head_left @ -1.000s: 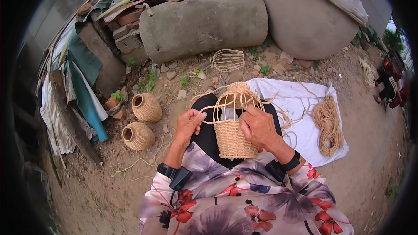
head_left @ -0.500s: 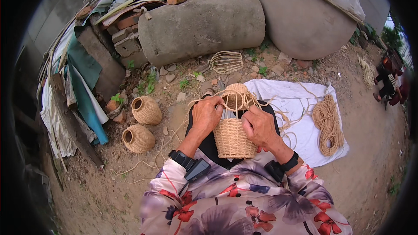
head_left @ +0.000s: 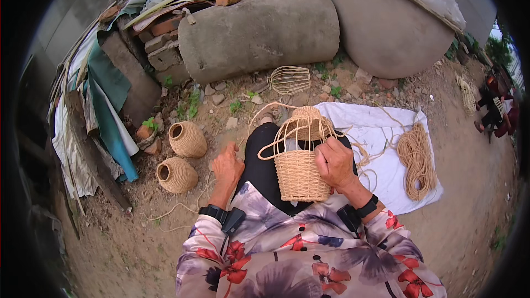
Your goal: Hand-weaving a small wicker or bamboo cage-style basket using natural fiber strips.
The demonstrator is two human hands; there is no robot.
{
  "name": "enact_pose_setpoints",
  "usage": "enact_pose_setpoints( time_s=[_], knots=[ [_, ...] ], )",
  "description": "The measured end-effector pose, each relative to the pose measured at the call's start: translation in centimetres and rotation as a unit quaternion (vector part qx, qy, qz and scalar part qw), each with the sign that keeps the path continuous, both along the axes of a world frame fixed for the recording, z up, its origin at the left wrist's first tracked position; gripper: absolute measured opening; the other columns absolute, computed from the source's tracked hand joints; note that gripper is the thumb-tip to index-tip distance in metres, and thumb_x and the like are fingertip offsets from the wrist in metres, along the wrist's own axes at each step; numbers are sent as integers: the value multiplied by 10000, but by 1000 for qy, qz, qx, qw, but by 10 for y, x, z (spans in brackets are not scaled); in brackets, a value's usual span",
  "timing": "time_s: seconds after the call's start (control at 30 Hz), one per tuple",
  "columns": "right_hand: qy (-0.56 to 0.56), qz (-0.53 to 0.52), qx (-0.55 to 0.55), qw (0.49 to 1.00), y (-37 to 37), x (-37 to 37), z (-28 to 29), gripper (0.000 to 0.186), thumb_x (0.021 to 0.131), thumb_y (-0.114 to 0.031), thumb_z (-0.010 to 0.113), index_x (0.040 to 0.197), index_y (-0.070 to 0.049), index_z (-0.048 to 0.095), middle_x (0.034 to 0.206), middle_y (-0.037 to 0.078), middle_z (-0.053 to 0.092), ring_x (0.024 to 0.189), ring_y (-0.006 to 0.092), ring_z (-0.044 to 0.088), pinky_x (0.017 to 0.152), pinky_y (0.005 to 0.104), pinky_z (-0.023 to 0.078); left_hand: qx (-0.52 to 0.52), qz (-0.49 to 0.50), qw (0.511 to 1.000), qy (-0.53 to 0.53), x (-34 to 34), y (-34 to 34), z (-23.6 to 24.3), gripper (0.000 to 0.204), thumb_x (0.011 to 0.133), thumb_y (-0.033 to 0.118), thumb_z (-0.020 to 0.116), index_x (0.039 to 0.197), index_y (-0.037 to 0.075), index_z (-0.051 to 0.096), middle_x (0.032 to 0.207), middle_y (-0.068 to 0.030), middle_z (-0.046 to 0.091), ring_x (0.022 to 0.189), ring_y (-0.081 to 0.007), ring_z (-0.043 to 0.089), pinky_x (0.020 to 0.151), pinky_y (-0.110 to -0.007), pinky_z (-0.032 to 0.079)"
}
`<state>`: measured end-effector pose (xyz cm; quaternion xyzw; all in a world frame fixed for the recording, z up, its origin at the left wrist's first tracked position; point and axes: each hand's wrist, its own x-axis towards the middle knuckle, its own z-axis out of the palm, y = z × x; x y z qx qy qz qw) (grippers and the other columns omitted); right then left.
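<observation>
A half-woven straw-coloured basket (head_left: pixel 301 174) rests on my lap, its lower wall tightly woven and bare upright strands showing above. At its upper right side my right hand (head_left: pixel 337 164) is closed, gripping the edge and strands. My left hand (head_left: pixel 227 165) is out to the left of the basket, fingers drawn together on a thin cord (head_left: pixel 253 118) that arcs over from the basket's top. A loose loop of cord (head_left: pixel 266 153) sticks out at the basket's left. Behind the open strands sits a woven rounded piece (head_left: pixel 309 115); how it joins the basket is partly hidden.
Two finished woven pots (head_left: pixel 187 139) lie on the dirt at left. A white sack (head_left: pixel 381 187) at right carries a coiled cord bundle (head_left: pixel 415 160). Beyond are a bare frame (head_left: pixel 289 80), a concrete cylinder (head_left: pixel 259 33) and a round slab (head_left: pixel 389 27).
My left hand has moved left and down, away from the basket, drawing the cord out. A loop now stands out at the basket's left. My right hand stays at the right side.
</observation>
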<state>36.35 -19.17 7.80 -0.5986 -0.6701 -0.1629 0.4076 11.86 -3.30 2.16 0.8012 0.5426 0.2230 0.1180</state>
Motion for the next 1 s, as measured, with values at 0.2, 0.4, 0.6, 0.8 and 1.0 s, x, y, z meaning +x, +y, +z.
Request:
enact_pose_setpoints(
  time_s=[0.2, 0.4, 0.6, 0.8, 1.0],
  knots=[
    [2, 6, 1, 1000, 1, -5, 0, 18, 747, -25, 599, 740, -38, 589, 670, 95, 455, 579, 277, 514, 524, 379, 428, 7, -122, 974, -189, 8, -4, 35, 214, 795, 104, 648, 1005, 93, 692, 823, -109, 599, 739, -275, 618, 673, -389, 492],
    [1, 0, 2, 1000, 5, -9, 1, 83, 745, -63, 634, 823, -45, 613, 703, 78, 469, 611, 253, 545, 538, 360, 453, 19, -221, 953, -208, 60, -23, 41, 142, 798, 125, 657, 919, 69, 708, 698, -80, 585, 607, -203, 590, 592, -344, 477],
    [-3, 2, 5, 1000, 3, -4, -1, 105, 747, -72, 636, 848, -47, 619, 716, 74, 483, 640, 248, 554, 553, 357, 458, -20, 58, 998, 26, -14, 18, -13, 128, 763, 169, 606, 807, 104, 706, 705, -137, 678, 696, -358, 660, 654, -468, 515],
    [-14, 2, 10, 1000, 2, -2, -6, 86, 744, -78, 634, 823, -58, 607, 710, 75, 483, 644, 246, 550, 563, 351, 457, 51, -86, 989, -108, 20, -2, 34, 194, 775, 182, 654, 936, 93, 714, 788, -102, 638, 794, -335, 644, 735, -432, 511],
    [-12, 2, 1, 1000, 4, -5, -5, 71, 744, -86, 638, 790, -63, 589, 706, 73, 481, 639, 244, 544, 564, 352, 454, 39, -235, 960, -148, 71, -8, 49, 187, 779, 174, 663, 931, 75, 708, 791, -92, 620, 765, -287, 641, 690, -387, 502]
  ],
)
